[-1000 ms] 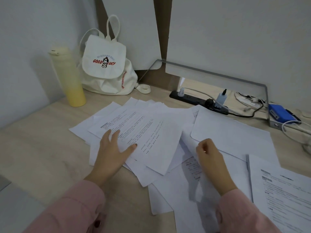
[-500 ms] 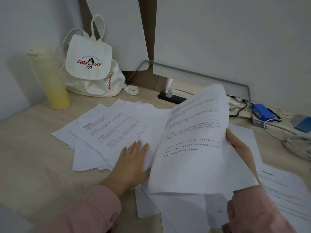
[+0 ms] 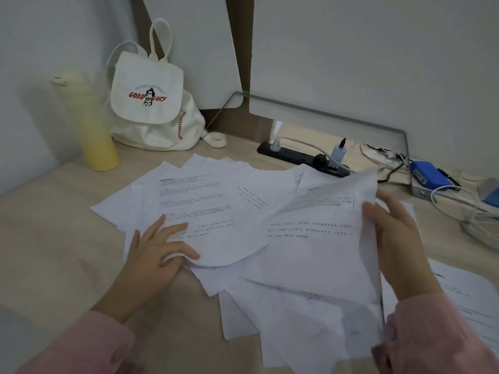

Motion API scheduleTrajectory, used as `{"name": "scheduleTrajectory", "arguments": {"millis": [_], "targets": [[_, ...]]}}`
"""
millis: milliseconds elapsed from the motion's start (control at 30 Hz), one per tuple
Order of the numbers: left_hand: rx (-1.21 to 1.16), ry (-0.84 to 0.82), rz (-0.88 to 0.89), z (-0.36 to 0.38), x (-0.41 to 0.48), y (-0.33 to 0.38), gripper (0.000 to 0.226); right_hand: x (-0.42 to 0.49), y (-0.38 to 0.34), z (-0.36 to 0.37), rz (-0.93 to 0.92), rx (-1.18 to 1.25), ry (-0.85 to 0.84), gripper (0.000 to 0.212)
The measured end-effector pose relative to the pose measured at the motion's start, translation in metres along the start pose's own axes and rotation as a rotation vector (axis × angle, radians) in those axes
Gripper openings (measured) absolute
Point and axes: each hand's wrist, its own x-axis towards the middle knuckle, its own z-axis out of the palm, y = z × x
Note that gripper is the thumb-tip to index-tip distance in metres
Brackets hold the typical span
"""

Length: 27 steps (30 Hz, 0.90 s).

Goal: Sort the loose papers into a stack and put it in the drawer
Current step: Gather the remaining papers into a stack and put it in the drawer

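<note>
Both hands on loose papers [image 3: 216, 201] — right hand [image 3: 397, 238] grips a sheet [image 3: 310, 238].

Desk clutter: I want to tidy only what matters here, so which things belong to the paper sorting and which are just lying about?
Part of the job:
- loose papers spread on the desk
- printed sheet gripped by the right hand
- left hand pressing on the pile

Just lying about:
- yellow bottle
- white backpack
- power strip
- blue box and cables

Pink long sleeves [image 3: 81, 346] on both arms, hands bare.
</note>
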Motion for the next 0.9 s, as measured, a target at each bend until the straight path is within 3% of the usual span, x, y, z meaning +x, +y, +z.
{"name": "scheduleTrajectory", "arguments": {"millis": [167, 233, 300, 400, 433, 500, 567, 633, 767, 900], "targets": [[-0.261, -0.104, -0.064, -0.009, -0.021, -0.014, 0.056, 0.004, -0.035, 0.020, -0.138, 0.198, -0.155, 0.029], [-0.310, -0.112, -0.037, -0.011, -0.028, -0.023, 0.037, 0.013, -0.034, 0.024, -0.120, 0.286, -0.179, 0.034], [-0.287, -0.205, -0.024, -0.013, -0.033, -0.031, 0.024, 0.024, -0.022, 0.027, -0.058, 0.317, -0.187, 0.036], [-0.331, -0.333, -0.048, -0.018, -0.036, -0.033, 0.051, 0.034, 0.006, 0.035, 0.185, 0.231, -0.206, 0.037], [-0.414, -0.303, -0.102, -0.020, -0.035, -0.027, 0.059, 0.035, 0.017, 0.037, 0.283, 0.177, -0.200, 0.036], [-0.616, -0.084, -0.240, -0.020, -0.033, -0.016, 0.052, 0.033, 0.035, 0.040, 0.398, 0.042, -0.137, 0.028], [-0.703, 0.186, -0.410, -0.019, -0.028, -0.013, 0.044, 0.027, 0.046, 0.041, 0.376, -0.118, -0.053, 0.022], [-0.697, 0.302, -0.495, -0.020, -0.024, -0.014, 0.046, 0.021, 0.045, 0.042, 0.268, -0.226, 0.019, 0.027], [-0.718, 0.311, -0.509, -0.027, -0.016, -0.013, 0.051, 0.025, 0.020, 0.039, 0.092, -0.213, 0.110, 0.027], [-0.728, 0.186, -0.553, -0.035, -0.020, -0.018, 0.050, 0.039, -0.003, 0.034, 0.141, 0.179, -0.038, 0.030]]}}
